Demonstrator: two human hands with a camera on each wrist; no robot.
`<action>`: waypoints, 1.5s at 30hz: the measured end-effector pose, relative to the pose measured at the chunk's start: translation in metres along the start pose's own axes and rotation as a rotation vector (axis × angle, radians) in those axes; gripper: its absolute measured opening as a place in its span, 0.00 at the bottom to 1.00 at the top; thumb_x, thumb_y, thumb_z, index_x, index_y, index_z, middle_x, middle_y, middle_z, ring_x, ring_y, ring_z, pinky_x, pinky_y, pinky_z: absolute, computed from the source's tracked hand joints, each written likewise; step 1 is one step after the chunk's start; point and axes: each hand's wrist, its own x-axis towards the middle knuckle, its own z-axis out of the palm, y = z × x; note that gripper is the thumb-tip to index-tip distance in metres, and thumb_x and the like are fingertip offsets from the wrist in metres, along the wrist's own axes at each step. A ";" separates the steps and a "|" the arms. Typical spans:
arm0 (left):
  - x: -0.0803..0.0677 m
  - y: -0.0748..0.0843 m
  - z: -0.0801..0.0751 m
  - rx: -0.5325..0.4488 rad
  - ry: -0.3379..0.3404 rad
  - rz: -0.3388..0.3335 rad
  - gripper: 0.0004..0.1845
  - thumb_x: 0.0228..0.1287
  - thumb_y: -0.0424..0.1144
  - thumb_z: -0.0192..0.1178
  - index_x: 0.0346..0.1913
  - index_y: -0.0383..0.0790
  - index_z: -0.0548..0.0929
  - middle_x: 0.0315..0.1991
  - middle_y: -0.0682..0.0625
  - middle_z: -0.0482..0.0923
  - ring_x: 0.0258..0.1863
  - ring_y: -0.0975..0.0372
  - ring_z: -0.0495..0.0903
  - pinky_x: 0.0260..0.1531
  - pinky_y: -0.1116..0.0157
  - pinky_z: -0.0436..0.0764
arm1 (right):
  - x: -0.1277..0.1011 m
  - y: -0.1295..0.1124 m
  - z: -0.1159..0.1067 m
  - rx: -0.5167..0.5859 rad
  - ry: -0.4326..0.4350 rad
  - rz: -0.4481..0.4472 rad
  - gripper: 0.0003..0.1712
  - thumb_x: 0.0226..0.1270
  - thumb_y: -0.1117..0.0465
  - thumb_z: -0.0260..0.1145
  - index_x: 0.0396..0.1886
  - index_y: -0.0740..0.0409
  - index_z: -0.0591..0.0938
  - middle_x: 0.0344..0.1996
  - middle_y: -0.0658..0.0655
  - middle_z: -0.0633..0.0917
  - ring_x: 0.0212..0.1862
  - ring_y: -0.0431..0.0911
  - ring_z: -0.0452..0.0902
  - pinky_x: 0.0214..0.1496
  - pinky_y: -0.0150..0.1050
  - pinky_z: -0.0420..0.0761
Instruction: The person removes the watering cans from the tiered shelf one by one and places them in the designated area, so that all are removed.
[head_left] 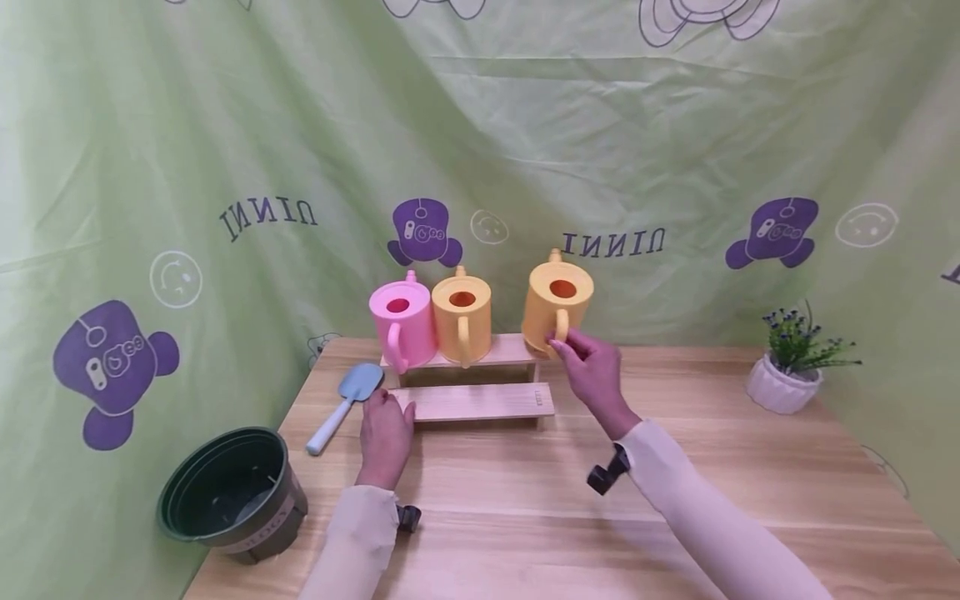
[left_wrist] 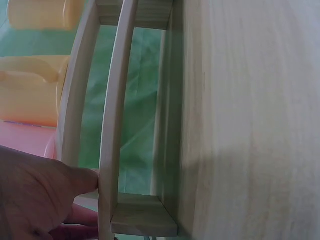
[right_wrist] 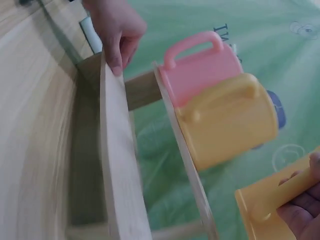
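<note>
Orange watering can (head_left: pixel 558 304), light rigid plastic, hangs off the 2-step wooden shelf's (head_left: pixel 474 402) right end, right hand (head_left: pixel 592 367) pinching its handle, the natural hold; left hand (head_left: pixel 384 433) rests flat-fingered against the shelf's near-left end.

The right hand (head_left: pixel 592 371) grips the handle of an orange plastic watering can (head_left: pixel 558 304) at the right end of a two-step wooden shelf (head_left: pixel 472 400). Left of that grip, on the upper step, stand a second orange watering can (head_left: pixel 461 321) and a pink plastic watering can (head_left: pixel 401 325). The left hand (head_left: pixel 385 433) touches the lower step's left end; a blue plastic trowel (head_left: pixel 345 404) lies just left of it, a dark green plastic flowerpot (head_left: pixel 232 492) nearer and farther left.
</note>
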 end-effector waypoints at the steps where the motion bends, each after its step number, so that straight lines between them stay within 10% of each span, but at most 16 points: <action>1: 0.000 -0.001 -0.001 0.003 -0.005 0.003 0.22 0.68 0.43 0.64 0.42 0.19 0.82 0.55 0.29 0.77 0.54 0.39 0.78 0.53 0.46 0.81 | -0.003 0.003 -0.007 -0.002 0.011 -0.014 0.12 0.63 0.64 0.72 0.46 0.63 0.89 0.41 0.66 0.90 0.31 0.25 0.80 0.30 0.18 0.78; 10: 0.001 -0.004 -0.004 -0.002 0.008 -0.007 0.22 0.68 0.43 0.63 0.44 0.20 0.82 0.55 0.30 0.77 0.54 0.39 0.78 0.49 0.45 0.82 | -0.037 0.040 -0.040 -0.127 -0.003 -0.004 0.12 0.64 0.64 0.71 0.46 0.64 0.89 0.40 0.64 0.91 0.30 0.24 0.77 0.29 0.18 0.77; 23: 0.000 0.005 -0.001 -0.010 -0.003 -0.006 0.21 0.68 0.42 0.64 0.44 0.21 0.83 0.55 0.31 0.77 0.54 0.40 0.76 0.47 0.45 0.83 | -0.066 0.085 -0.037 -0.110 -0.028 0.168 0.13 0.66 0.65 0.69 0.48 0.66 0.87 0.43 0.66 0.89 0.40 0.25 0.82 0.40 0.16 0.79; 37: 0.000 0.002 -0.004 -0.007 -0.036 0.006 0.20 0.71 0.41 0.60 0.48 0.20 0.82 0.57 0.29 0.75 0.57 0.39 0.74 0.49 0.44 0.82 | -0.072 0.102 -0.030 -0.072 -0.076 0.157 0.15 0.67 0.64 0.69 0.50 0.67 0.86 0.46 0.66 0.89 0.44 0.29 0.84 0.43 0.17 0.81; 42: 0.002 -0.002 -0.002 0.005 -0.045 0.045 0.19 0.71 0.41 0.60 0.46 0.21 0.82 0.58 0.29 0.75 0.58 0.39 0.74 0.50 0.45 0.82 | -0.065 0.091 -0.035 -0.205 -0.149 0.211 0.14 0.65 0.63 0.71 0.48 0.64 0.87 0.44 0.65 0.90 0.43 0.41 0.87 0.40 0.20 0.81; 45: 0.004 -0.004 -0.002 0.023 -0.063 0.060 0.20 0.72 0.41 0.59 0.48 0.22 0.82 0.59 0.30 0.74 0.59 0.40 0.74 0.51 0.45 0.82 | -0.057 0.068 -0.048 -0.421 -0.267 0.237 0.14 0.66 0.55 0.71 0.32 0.63 0.86 0.24 0.60 0.87 0.29 0.44 0.81 0.28 0.28 0.77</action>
